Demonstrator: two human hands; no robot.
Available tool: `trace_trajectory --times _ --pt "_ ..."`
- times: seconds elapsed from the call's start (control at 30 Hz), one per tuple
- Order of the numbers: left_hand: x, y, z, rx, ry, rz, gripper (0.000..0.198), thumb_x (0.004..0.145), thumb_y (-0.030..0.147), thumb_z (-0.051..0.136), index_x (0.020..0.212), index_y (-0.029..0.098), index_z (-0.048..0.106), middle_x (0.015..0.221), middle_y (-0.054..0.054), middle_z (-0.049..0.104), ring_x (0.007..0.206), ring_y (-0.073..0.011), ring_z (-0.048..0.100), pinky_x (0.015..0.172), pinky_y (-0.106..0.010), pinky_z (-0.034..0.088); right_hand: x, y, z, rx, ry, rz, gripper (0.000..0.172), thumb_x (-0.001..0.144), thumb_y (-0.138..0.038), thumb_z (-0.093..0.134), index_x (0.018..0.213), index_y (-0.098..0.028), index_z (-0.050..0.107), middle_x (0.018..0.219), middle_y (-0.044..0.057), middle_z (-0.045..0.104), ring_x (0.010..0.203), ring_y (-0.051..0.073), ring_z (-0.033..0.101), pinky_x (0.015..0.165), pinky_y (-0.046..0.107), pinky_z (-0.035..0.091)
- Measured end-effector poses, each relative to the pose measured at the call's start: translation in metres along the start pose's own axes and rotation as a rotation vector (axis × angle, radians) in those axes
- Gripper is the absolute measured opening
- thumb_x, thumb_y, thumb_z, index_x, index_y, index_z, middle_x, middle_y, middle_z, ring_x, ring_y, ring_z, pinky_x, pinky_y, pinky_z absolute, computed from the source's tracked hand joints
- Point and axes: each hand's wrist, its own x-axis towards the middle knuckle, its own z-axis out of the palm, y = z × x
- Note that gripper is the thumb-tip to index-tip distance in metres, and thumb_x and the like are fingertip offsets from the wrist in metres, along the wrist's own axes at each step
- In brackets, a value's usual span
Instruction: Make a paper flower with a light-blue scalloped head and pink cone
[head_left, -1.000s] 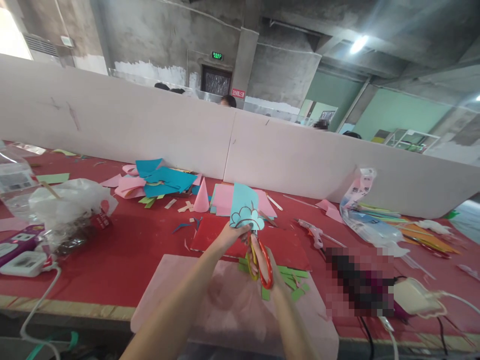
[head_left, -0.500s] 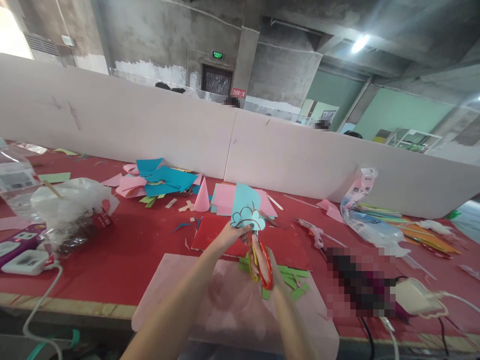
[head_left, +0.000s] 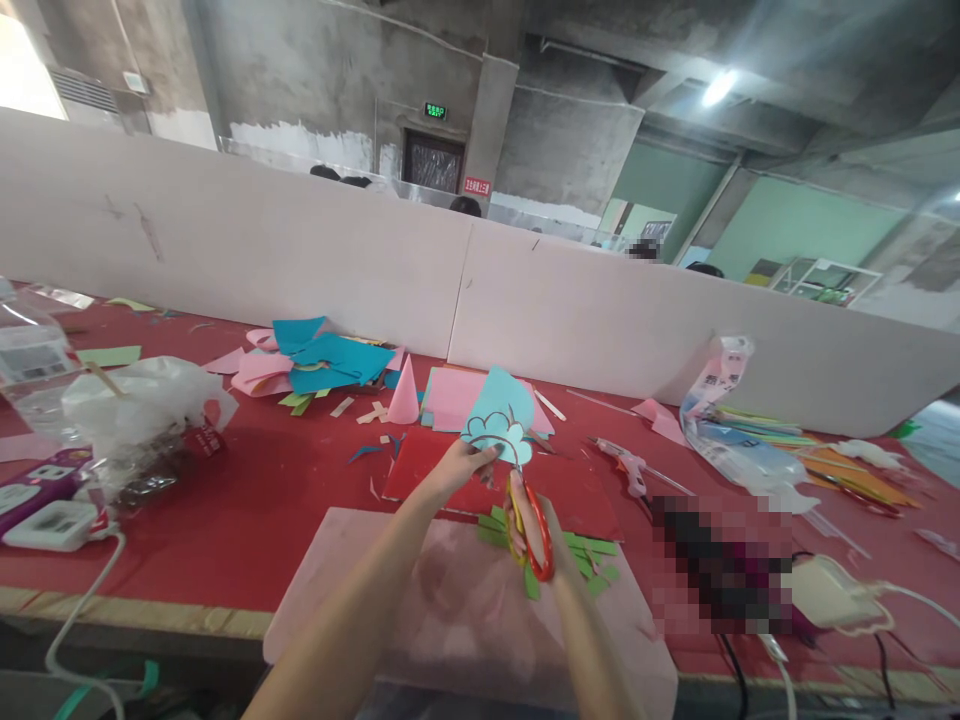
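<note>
My left hand (head_left: pixel 454 467) pinches a light blue paper sheet (head_left: pixel 501 412) with a scalloped cloud outline drawn on it, held upright above the red table (head_left: pixel 247 500). My right hand (head_left: pixel 551 540) grips red and yellow scissors (head_left: pixel 531 520), whose blades point up at the lower edge of the blue paper. Both hands hover over a pink foam board (head_left: pixel 457 610) near the table's front edge. Green paper scraps (head_left: pixel 581 560) lie under the scissors.
A red sheet (head_left: pixel 427 462) lies beyond the board. A pink cone (head_left: pixel 403 392), pink sheets (head_left: pixel 450 395) and blue paper pieces (head_left: pixel 330 358) sit further back. A glue gun (head_left: pixel 626 462) lies right; plastic bags (head_left: pixel 142 405) and a power strip (head_left: pixel 52 525) lie left. A white partition (head_left: pixel 525 310) backs the table.
The blue paper has tilted and shifted slightly right in my left hand. The scissors have dropped a little lower and to the right.
</note>
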Motion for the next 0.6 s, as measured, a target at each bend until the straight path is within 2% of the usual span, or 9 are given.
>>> trace_trajectory --times 0.17,0.37,0.6 --pt "0.0001 -0.0005 -0.0015 0.019 0.005 -0.013 0.033 0.068 0.045 0.059 0.061 0.014 0.048 0.039 0.006 0.046 0.037 -0.0084 0.047 0.046 -0.023 0.035 -0.0022 0.0014 0.0008 -0.013 -0.002 0.013 0.028 0.086 -0.031 0.048 0.11 -0.017 0.052 0.11 0.007 0.054 0.091 0.017 0.055 0.077 0.036 0.048" --pt "0.0011 0.0038 -0.003 0.009 -0.034 -0.035 0.046 0.069 0.051 0.054 0.044 0.015 0.043 0.035 0.003 0.044 0.037 -0.0097 0.049 0.047 -0.024 0.037 -0.0022 -0.0015 -0.0023 -0.032 0.004 0.007 0.029 0.086 -0.032 0.048 0.11 -0.017 0.052 0.111 0.007 0.053 0.092 0.017 0.055 0.078 0.036 0.047" --pt "0.0009 0.0059 -0.0021 -0.001 -0.048 -0.013 0.045 0.069 0.048 0.055 0.042 0.015 0.044 0.034 0.002 0.044 0.036 -0.0095 0.048 0.048 -0.024 0.039 -0.0075 0.0012 -0.0011 -0.065 0.007 -0.026 0.029 0.085 -0.032 0.049 0.11 -0.016 0.052 0.11 0.007 0.054 0.092 0.017 0.055 0.077 0.036 0.048"
